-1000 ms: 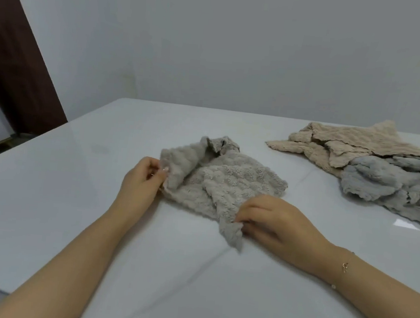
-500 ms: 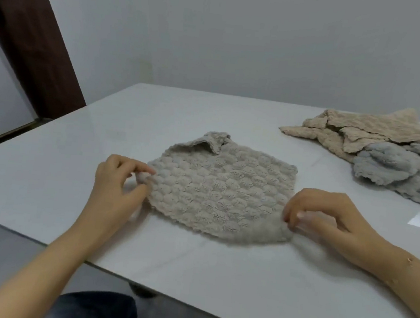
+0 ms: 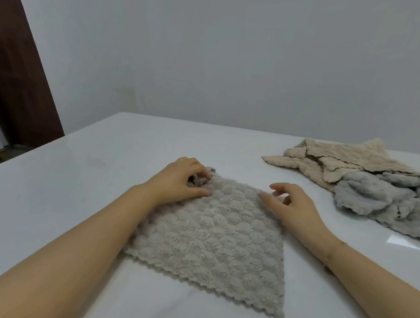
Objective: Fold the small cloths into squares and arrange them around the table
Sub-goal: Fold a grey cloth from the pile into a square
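Head view: hands (image 3: pixel 233 195) now at cloth's (image 3: pixel 218 242) far edge.

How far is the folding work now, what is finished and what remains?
Done: nothing folded shows. In hand: one grey-beige cloth lies spread flat on the table; the left hand pinches its far corner, the right hand rests at its right edge. Left: the unfolded pile at the far right.

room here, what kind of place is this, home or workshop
Probably a plain room in a home, though that is a guess: a glossy white table, bare pale walls and a dark wooden door. Only cloths lie on it, no tools.
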{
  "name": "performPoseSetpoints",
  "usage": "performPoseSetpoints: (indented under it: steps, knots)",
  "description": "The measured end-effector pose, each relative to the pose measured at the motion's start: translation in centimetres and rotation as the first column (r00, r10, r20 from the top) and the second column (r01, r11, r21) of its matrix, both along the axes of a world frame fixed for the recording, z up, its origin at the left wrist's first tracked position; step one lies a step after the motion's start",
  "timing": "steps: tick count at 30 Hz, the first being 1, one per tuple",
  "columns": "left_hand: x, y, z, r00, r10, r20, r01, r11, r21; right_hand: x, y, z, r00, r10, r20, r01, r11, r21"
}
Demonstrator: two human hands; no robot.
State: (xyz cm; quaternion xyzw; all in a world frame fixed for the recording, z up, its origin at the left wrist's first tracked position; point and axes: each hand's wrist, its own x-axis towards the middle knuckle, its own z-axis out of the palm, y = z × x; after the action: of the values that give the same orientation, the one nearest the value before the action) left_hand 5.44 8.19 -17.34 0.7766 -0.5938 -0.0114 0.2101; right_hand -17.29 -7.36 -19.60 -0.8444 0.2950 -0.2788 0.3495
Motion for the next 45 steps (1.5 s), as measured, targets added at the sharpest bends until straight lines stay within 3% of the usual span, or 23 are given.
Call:
performPoseSetpoints:
  steps: [4,8,10,16,18,20,22,24,26,29,32,35,39,42,44,45]
  knots:
    - [1.0,0.2,-1.7,0.984,0.02,-0.175,-0.05,0.984,-0.173,1.3,-0.1,-0.2,0.983,0.154,-0.098,-0.176,0.942,-0.286]
    - [2.6,1.2,-1.8,0.96,0.055,-0.274,-0.119,0.968,-0.223,1.1,0.4,-0.8,0.947,0.309,-0.087,-0.301,0.761,-0.574]
    - [3.2,1.4,-1.8,0.952,0.088,-0.292,-0.161,0.959,-0.233,1.3,0.7,-0.8,0.924,0.37,-0.1,-0.343,0.684,-0.643]
    - [4.0,1.2,-2.0,0.9,0.16,-0.406,-0.292,0.912,-0.288,0.4,1.7,0.4,0.844,0.509,-0.171,-0.517,0.683,-0.516]
    - [4.0,1.1,-1.8,0.853,0.144,-0.502,-0.353,0.867,-0.351,0.2,2.2,0.5,0.827,0.55,-0.122,-0.542,0.718,-0.437]
    - [3.9,1.1,-1.2,0.779,0.079,-0.622,-0.422,0.8,-0.426,0.2,2.5,0.6,0.859,0.511,0.033,-0.468,0.811,-0.351]
    - [3.9,1.4,-0.5,0.716,0.009,-0.698,-0.477,0.736,-0.48,0.6,2.7,0.6,0.906,0.371,0.205,-0.324,0.918,-0.229]
    - [3.8,1.7,0.0,0.711,-0.02,-0.703,-0.491,0.702,-0.516,1.3,2.5,0.2,0.939,0.22,0.263,-0.213,0.976,-0.056]
    - [3.7,1.9,0.5,0.717,-0.042,-0.696,-0.489,0.681,-0.545,2.1,2.1,-0.3,0.982,0.148,0.114,-0.146,0.989,-0.025]
    - [3.6,2.2,1.0,0.693,-0.069,-0.717,-0.514,0.65,-0.56,2.5,1.7,-0.7,0.976,0.106,-0.189,-0.129,0.985,-0.111]
    - [3.3,2.5,1.3,0.686,-0.097,-0.722,-0.504,0.653,-0.566,2.4,1.7,-0.5,0.953,0.126,-0.276,-0.171,0.974,-0.146]
    - [3.1,2.7,1.4,0.701,-0.105,-0.706,-0.476,0.668,-0.572,2.4,2.2,-0.4,0.965,0.186,-0.184,-0.208,0.972,-0.11]
    - [3.1,3.0,1.7,0.678,-0.139,-0.721,-0.485,0.653,-0.582,1.6,2.6,-0.1,0.967,0.237,0.096,-0.249,0.956,0.157]
    - [3.1,3.1,1.6,0.668,-0.148,-0.73,-0.481,0.662,-0.574,1.1,3.1,0.3,0.952,0.213,0.22,-0.228,0.972,0.047]
    - [3.3,3.2,1.5,0.659,-0.147,-0.738,-0.469,0.687,-0.555,0.8,3.5,0.8,0.935,0.294,0.196,-0.252,0.944,-0.215]
    - [3.5,3.2,1.4,0.652,-0.144,-0.745,-0.461,0.704,-0.54,0.7,3.8,0.8,0.923,0.368,0.111,-0.306,0.878,-0.369]
